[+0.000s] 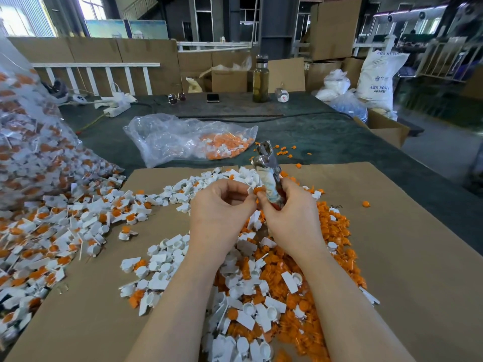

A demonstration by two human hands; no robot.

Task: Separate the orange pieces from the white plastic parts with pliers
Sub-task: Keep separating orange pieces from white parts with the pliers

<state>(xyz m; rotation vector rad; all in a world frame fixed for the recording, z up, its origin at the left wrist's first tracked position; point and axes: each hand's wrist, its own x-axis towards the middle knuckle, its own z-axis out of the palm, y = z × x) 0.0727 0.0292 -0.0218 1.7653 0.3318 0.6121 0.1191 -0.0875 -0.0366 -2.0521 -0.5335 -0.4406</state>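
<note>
At nine o'clock a big clear bag [31,142] of unsorted orange-and-white parts spills onto the cardboard sheet [407,257]; the loose unsorted heap [78,223] lies just beside your left forearm.

Your left hand [222,207] has thumb and fingertips pinched on a white plastic part [249,189] with its orange piece [259,189] at the twelve o'clock end of the hand. Your right hand [292,215] has its fingers curled round the wrapped handles of the pliers [269,171], whose head points up toward twelve, away from the part. Whether the tool's tips are parted, I cannot tell.

Risks: the pliers are not on the piece, and your fingertips sit close to it; bring the head down carelessly and you could nip a finger. A light pinch could let the piece spring off toward the scattered strays [285,152] on the green table [339,142].

At six o'clock, between your forearms, sorted whites and oranges lie mixed in one pile [261,296]; a drop there would be hard to find.

Beyond, at twelve: a half-empty bag [183,137], a bottle [260,79], a phone [212,97]. Nothing blocks your hands.
</note>
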